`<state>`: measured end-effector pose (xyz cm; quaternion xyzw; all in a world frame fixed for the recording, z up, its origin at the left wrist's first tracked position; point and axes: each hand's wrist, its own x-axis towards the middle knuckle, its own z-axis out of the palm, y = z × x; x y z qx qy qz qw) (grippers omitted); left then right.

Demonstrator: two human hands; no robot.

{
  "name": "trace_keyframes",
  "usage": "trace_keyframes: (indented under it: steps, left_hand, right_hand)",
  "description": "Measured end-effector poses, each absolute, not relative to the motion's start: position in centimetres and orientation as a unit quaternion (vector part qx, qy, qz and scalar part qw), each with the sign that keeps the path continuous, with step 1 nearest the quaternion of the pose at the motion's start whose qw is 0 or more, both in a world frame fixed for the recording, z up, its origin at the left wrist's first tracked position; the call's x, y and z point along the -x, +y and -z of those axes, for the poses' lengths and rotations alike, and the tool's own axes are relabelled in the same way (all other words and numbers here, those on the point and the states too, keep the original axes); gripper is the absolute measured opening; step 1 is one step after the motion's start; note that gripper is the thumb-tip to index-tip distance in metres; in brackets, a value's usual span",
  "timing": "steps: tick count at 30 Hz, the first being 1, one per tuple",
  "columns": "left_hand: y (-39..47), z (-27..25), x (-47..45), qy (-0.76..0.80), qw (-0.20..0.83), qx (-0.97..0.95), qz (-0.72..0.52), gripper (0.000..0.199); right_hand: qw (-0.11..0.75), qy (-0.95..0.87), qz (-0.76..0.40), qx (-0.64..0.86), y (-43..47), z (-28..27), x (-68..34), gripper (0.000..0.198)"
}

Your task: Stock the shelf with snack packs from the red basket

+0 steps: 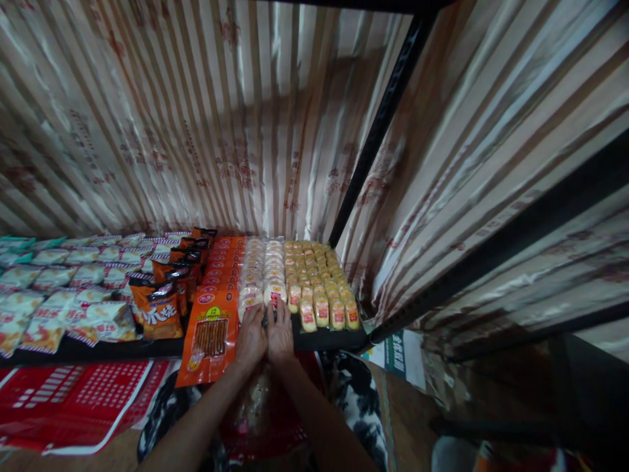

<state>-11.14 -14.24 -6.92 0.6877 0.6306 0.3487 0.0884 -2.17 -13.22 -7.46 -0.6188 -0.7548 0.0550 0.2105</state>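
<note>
Closest in are black-and-white patterned trousers (351, 396), knees either side of a dark red basket (310, 368) with shiny clear plastic in it, so not much legroom. A second red basket (73, 400), perforated plastic with a white handle, sits off to the left. Left hand (251, 339) and right hand (280, 333) are side by side at the front of the black shelf (327, 339), fingers close together on the front round packs (274, 292); can't tell if they're actually pinching anything. Those packs are pale discs in clear film, lined up in two columns running back. Left of them, flat glossy orange packets (211, 305) overhang the edge, then puffy orange-brown bags (160, 308) and crinkly white bags (54, 314). Right are stubby yellow packs (317, 282). Behind, a black metal upright (378, 137) slants before a pleated, striped curtain (246, 131).
</note>
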Motion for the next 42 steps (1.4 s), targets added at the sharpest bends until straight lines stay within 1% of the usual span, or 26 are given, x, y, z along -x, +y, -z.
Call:
trace_keyframes:
  steps: [5, 9, 21, 31, 33, 36, 42]
  left_hand:
    - [-14.4, 7.1, 11.0, 0.631, 0.086, -0.689, -0.346, 0.05]
    - [-14.4, 7.3, 11.0, 0.629, 0.091, -0.69, -0.346, 0.052]
    - [-14.3, 7.6, 11.1, 0.614, 0.084, -0.693, -0.367, 0.049]
    - [-14.4, 7.4, 10.7, 0.623, 0.114, -0.685, -0.361, 0.046]
    - [-14.4, 7.1, 10.5, 0.628, 0.114, -0.68, -0.361, 0.042]
    - [-14.5, 6.5, 10.2, 0.633, 0.102, -0.679, -0.357, 0.034]
    - [-14.2, 5.6, 9.6, 0.614, 0.073, -0.703, -0.352, 0.032]
  right_hand:
    - [0.219, -0.761, -0.046, 0.609, -13.3, 7.9, 1.9, 0.052]
    - [0.21, -0.775, -0.039, 0.594, -13.1, 8.2, 1.7, 0.055]
    - [0.202, -0.783, -0.027, 0.588, -11.7, 8.5, 1.5, 0.052]
    - [0.205, -0.777, -0.062, 0.592, -12.1, 7.6, 1.1, 0.051]
    - [0.22, -0.777, -0.077, 0.585, -12.1, 7.3, 0.9, 0.05]
    - [0.267, -0.777, -0.102, 0.561, -12.1, 7.1, 0.5, 0.046]
    - [0.362, -0.767, -0.117, 0.517, -11.9, 5.8, -0.5, 0.045]
